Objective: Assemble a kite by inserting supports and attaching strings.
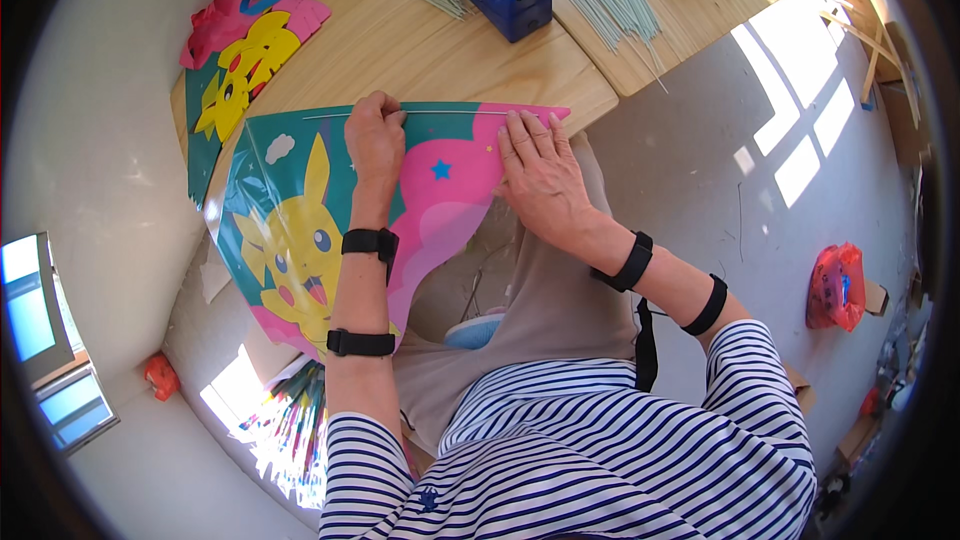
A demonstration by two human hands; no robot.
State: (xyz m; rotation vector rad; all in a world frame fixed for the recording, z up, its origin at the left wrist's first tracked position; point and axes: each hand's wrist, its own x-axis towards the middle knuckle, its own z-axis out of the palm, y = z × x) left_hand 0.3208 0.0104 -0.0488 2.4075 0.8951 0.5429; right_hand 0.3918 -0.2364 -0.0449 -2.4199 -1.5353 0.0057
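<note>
Two hands are at the thin rod: your right hand lies flat, fingers slightly spread, over its right end; your left hand curls over it farther left, though whether it pinches, I cannot tell. Beneath, the printed sheet overhangs the near side of the surface. Ideally, press the rod straight, parallel to the sheet's far edge, without wrinkles.
</note>
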